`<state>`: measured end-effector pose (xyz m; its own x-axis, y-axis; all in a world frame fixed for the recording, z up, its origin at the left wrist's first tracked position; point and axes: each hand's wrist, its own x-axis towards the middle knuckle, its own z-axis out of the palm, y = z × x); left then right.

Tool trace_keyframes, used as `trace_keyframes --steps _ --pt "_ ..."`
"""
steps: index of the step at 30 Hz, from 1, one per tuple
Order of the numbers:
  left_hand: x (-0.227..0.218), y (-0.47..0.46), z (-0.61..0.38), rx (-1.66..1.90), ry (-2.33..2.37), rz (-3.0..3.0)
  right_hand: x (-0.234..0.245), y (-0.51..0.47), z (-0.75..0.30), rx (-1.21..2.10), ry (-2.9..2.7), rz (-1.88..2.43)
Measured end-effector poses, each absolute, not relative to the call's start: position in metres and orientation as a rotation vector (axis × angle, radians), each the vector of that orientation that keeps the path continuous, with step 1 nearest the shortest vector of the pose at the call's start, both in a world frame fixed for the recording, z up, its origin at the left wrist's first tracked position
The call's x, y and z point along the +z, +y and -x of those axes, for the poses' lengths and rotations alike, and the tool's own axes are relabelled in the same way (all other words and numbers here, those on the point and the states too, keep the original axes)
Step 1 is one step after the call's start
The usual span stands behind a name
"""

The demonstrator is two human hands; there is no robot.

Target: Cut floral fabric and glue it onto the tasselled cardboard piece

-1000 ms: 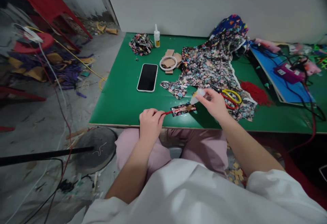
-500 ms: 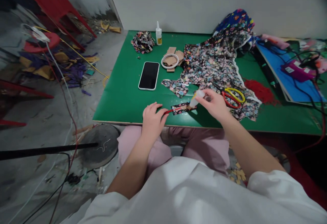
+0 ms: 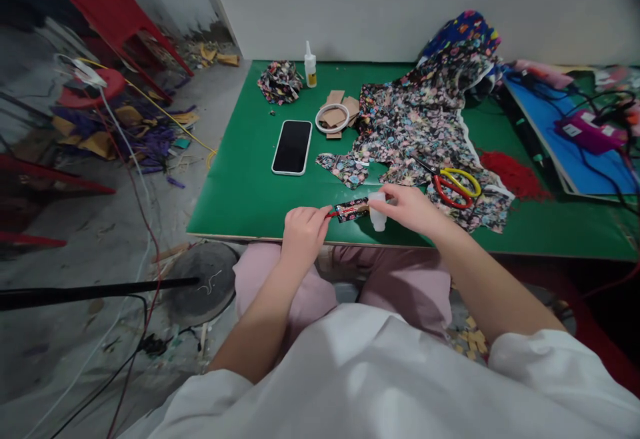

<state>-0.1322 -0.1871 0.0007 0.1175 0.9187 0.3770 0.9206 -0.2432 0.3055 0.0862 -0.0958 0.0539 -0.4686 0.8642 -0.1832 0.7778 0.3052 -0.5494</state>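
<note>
Pinched shut, the left hand (image 3: pixel 303 229) grips the red cord (image 3: pixel 331 214) at the left end of a small floral-covered piece (image 3: pixel 353 209), which lies on the green tabletop (image 3: pixel 235 192) near its front edge. At the piece's right end, the right hand (image 3: pixel 411 208) has its fingers closed round a small white bottle (image 3: pixel 377 212). A smartphone (image 3: pixel 291 147) lies face up farther back. Floral fabric (image 3: pixel 415 125) spreads toward the back edge, with red-and-yellow scissors (image 3: pixel 453 185) on it just beyond the right hand.
</note>
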Motion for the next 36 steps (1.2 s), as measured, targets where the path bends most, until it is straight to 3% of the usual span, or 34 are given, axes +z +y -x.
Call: trace_keyframes --steps 10,26,36 --pt "0.012 -0.201 0.165 -0.655 -2.045 2.309 0.054 -0.096 -0.087 0.904 -2.391 1.528" --pt "0.006 -0.191 0.144 -0.773 -1.987 2.35 0.05 -0.095 -0.086 0.87 -2.393 1.512" --pt "0.022 -0.201 0.171 -0.535 -2.176 2.237 0.046 -0.092 -0.086 0.843 -2.389 1.513"
